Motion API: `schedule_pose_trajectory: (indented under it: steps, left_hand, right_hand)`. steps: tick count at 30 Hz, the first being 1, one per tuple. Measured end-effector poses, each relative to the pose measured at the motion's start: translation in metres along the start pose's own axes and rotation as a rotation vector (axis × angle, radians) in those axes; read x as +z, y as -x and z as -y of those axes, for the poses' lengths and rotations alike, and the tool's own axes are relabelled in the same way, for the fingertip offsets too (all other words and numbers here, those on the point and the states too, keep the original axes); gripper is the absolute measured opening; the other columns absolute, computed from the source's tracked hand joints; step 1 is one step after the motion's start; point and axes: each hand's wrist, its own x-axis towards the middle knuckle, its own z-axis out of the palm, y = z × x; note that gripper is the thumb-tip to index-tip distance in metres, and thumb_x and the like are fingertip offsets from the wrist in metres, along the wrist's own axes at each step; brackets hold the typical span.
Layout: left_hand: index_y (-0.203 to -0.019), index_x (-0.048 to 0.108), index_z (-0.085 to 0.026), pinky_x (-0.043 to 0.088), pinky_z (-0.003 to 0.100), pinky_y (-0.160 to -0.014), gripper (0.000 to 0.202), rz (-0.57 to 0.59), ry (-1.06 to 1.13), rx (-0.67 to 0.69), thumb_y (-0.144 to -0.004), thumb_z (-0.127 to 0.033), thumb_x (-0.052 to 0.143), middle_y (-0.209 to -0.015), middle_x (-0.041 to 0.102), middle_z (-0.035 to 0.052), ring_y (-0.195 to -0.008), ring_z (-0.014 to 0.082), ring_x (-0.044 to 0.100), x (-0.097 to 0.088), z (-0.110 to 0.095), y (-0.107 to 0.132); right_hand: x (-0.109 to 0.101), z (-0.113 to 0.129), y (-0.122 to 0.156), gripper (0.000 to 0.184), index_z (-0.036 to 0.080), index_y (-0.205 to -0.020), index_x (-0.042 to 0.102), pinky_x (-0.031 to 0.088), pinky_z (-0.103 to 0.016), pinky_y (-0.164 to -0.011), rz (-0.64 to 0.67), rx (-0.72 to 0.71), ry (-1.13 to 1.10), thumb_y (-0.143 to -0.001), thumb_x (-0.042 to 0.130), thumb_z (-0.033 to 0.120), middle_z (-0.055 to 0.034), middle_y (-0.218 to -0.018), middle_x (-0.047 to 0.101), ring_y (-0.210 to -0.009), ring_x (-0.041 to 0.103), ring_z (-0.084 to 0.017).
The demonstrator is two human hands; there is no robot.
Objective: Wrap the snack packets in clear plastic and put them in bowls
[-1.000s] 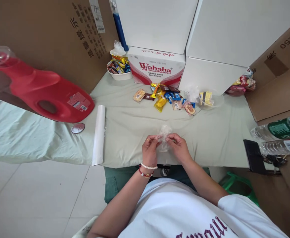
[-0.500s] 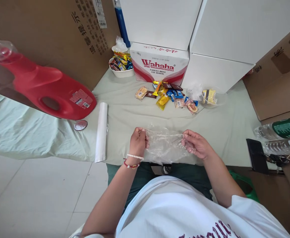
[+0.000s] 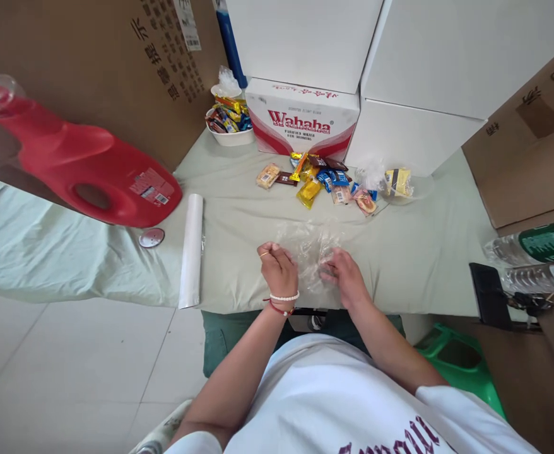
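Note:
A crumpled clear plastic bag (image 3: pixel 311 249) spans the gap between my hands, near the table's front edge. My left hand (image 3: pixel 278 268), with a white beaded bracelet and a red one at the wrist, is closed on the bag's left side. On the other side my right hand (image 3: pixel 343 274) pinches the film with bent fingers. Beyond the bag lies a loose pile of wrapped snacks (image 3: pixel 309 192) in yellow, blue and brown wrappers. To the left of my hands rests a white roll of plastic bags (image 3: pixel 192 252).
A red detergent bottle (image 3: pixel 92 170) lies at the left above a round lid (image 3: pixel 151 238). Behind the snacks stand a Wahaba-style water carton (image 3: pixel 300 126) and a white bowl of candies (image 3: pixel 232 135). A clear bowl (image 3: pixel 419 189), water bottles (image 3: pixel 542 274) and a black phone (image 3: pixel 489 296) are rightward.
My hands have come closer together, the right moving left and the left slightly right. The bag, stretched between them before, is now bunched up and reaches farther from me.

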Motion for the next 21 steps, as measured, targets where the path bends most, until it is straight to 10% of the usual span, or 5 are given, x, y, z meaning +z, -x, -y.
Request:
schedule_pose_trajectory:
  steps: [11, 15, 21]
  left_hand:
    - [-0.084, 0.047, -0.023, 0.048, 0.031, -0.070, 0.015, -0.058, -0.379, 0.031, -0.085, -0.021, 0.062, -0.078, 0.054, -0.0009, -0.070, 0.0171, 0.057, -0.047, 0.007, -0.096]
    - [-0.102, 0.055, -0.018, 0.049, 0.038, -0.090, 0.020, -0.166, -0.460, 0.310, -0.083, -0.017, 0.061, -0.110, 0.060, 0.0107, -0.104, 0.0228, 0.059, -0.051, -0.020, -0.084]
    - [-0.126, 0.066, -0.019, 0.040, 0.050, -0.114, 0.035, 0.604, -0.845, 0.865, -0.100, -0.035, 0.048, -0.136, 0.067, 0.0160, -0.134, 0.0306, 0.056, -0.025, -0.010, -0.017]
  right_hand:
    - [-0.037, 0.018, -0.042, 0.033, 0.024, -0.081, 0.063, 0.032, -0.023, -0.040, -0.018, -0.074, 0.161, -0.066, 0.082, 0.047, 0.0009, -0.069, 0.064, -0.050, 0.053, -0.012]
    - [-0.034, 0.012, -0.041, 0.034, 0.024, -0.082, 0.063, 0.032, -0.024, -0.039, 0.010, -0.092, 0.186, -0.068, 0.080, 0.049, 0.0008, -0.071, 0.065, -0.049, 0.053, -0.012]
    - [-0.032, 0.009, -0.037, 0.037, 0.022, -0.087, 0.061, 0.035, -0.023, -0.040, 0.064, -0.094, 0.251, -0.071, 0.076, 0.053, 0.0018, -0.071, 0.065, -0.049, 0.055, -0.012]
